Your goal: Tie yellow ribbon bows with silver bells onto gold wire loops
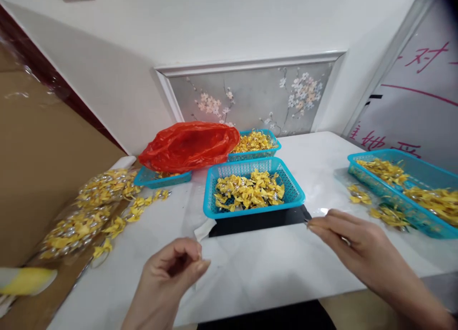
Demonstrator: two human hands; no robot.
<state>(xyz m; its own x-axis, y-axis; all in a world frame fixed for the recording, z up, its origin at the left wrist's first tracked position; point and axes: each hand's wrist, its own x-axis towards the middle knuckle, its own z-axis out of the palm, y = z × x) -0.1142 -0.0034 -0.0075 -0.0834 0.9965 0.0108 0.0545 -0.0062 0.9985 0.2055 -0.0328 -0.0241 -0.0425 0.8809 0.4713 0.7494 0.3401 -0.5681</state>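
A clear film sheet (250,253) is held stretched over the near table (322,153) edge: its left corner is pinched by the left hand (171,273), its right edge by the right hand (343,237). It looks light, floppy and slippery, best gripped at the edges. Yellow bows (248,189) are seen in the teal basket (211,196) just beyond.

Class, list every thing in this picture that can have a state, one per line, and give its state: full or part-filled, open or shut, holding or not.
Middle turquoise plastic basket: part-filled with yellow bows.
Back turquoise basket: heaped with bows.
Right turquoise basket: part-filled.
Red plastic bag: open, crumpled.
Clear bags of bows: lying flat, filled.
Left hand: fingers curled, pinched.
Right hand: pinching a small thin item, too blurred to name.
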